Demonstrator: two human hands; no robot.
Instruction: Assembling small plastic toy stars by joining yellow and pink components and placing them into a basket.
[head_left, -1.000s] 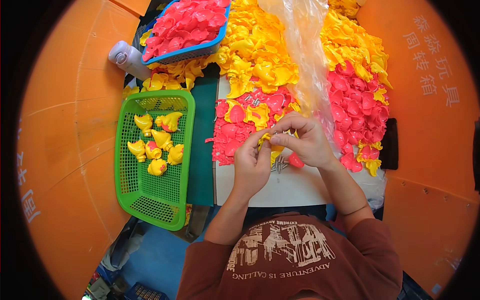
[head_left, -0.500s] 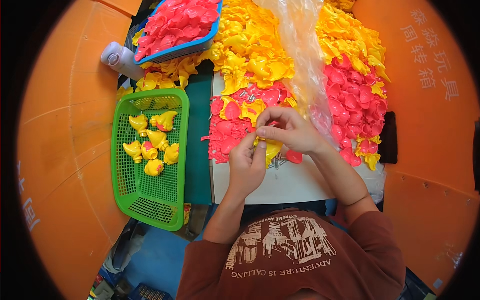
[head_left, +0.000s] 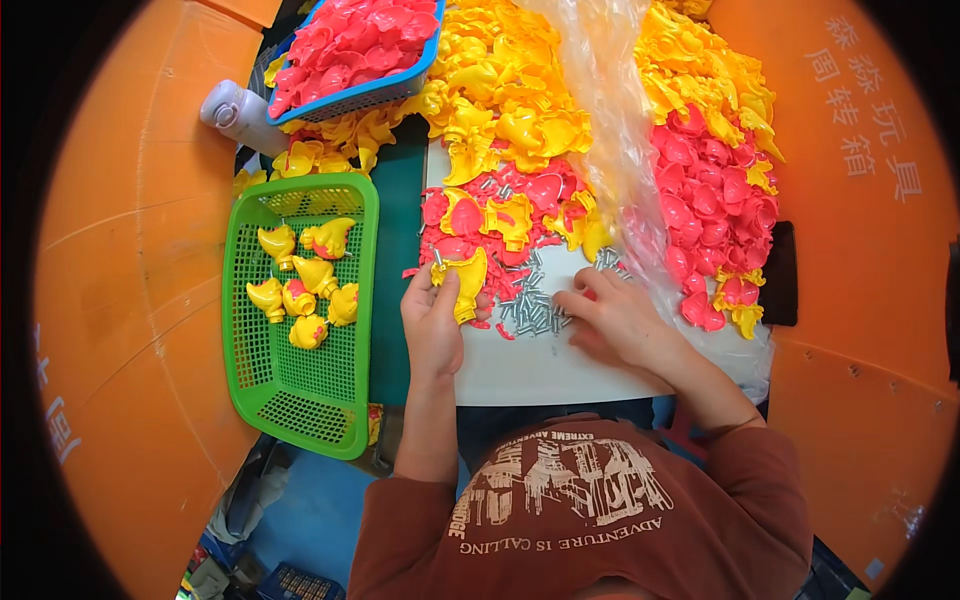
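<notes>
My left hand (head_left: 432, 325) grips a yellow plastic shell half (head_left: 468, 284), curved and hollow, at the left edge of the white tabletop. A metal pin (head_left: 437, 258) sticks up at the shell's top left. My right hand (head_left: 622, 318) is low over the table at the right of a heap of small metal pins (head_left: 535, 300). Its fingers are curled, and a bit of a red plastic shell (head_left: 590, 293) shows between them, the rest being hidden. Several red parts (head_left: 460, 250) and yellow shell halves (head_left: 510, 220) lie just beyond the hands.
A green basket (head_left: 368, 300) on the left holds several joined yellow-and-red figures. Behind it stand a pale bottle (head_left: 240, 115) and a blue basket (head_left: 350, 105) of red shells. Piles of yellow shells (head_left: 510, 80) and red shells (head_left: 705, 200) flank a clear plastic sheet (head_left: 610, 100). Orange panels (head_left: 840, 250) close both sides.
My hands were together over a yellow piece and have moved apart. The left went left with the yellow shell; the right came down to the right of the pins, where a red shell lay.
</notes>
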